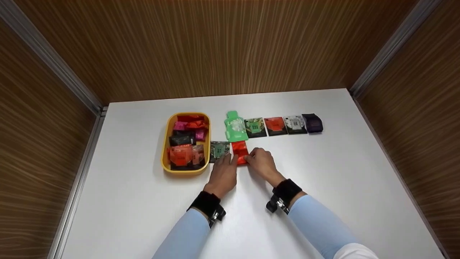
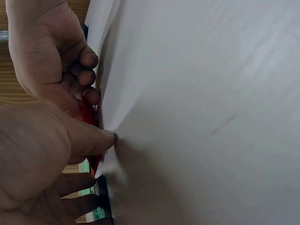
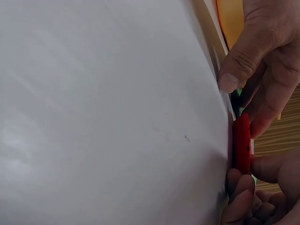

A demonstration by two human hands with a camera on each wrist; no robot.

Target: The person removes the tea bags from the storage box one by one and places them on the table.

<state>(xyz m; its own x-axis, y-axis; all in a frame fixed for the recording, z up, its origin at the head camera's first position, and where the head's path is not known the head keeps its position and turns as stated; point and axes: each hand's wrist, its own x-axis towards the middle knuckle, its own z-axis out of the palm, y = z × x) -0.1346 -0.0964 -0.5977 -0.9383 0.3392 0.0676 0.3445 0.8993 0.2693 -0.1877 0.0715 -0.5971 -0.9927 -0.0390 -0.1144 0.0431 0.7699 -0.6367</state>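
Observation:
A red packet [image 1: 240, 148] lies flat on the white table between both hands. My right hand [image 1: 263, 162] pinches its right edge, thumb on top and fingers curled beside it, as the right wrist view shows on the red packet [image 3: 241, 143]. My left hand [image 1: 223, 175] rests with fairly straight fingers, the tips touching the red packet's left side and the dark green-labelled sachet [image 1: 218, 148]. In the left wrist view the thumb of my left hand [image 2: 42, 159] reaches onto the table. Directly above the red packet sits a green spouted pouch [image 1: 236, 129].
Right of the pouch runs a row: a green-labelled sachet [image 1: 255, 127], a red-labelled sachet [image 1: 275, 126], a white-labelled sachet [image 1: 295, 124] and a dark purple packet [image 1: 313, 123]. A yellow tray [image 1: 164, 144] at left holds several red, pink and black packets. Wood-patterned panels [image 1: 222, 50] enclose the table.

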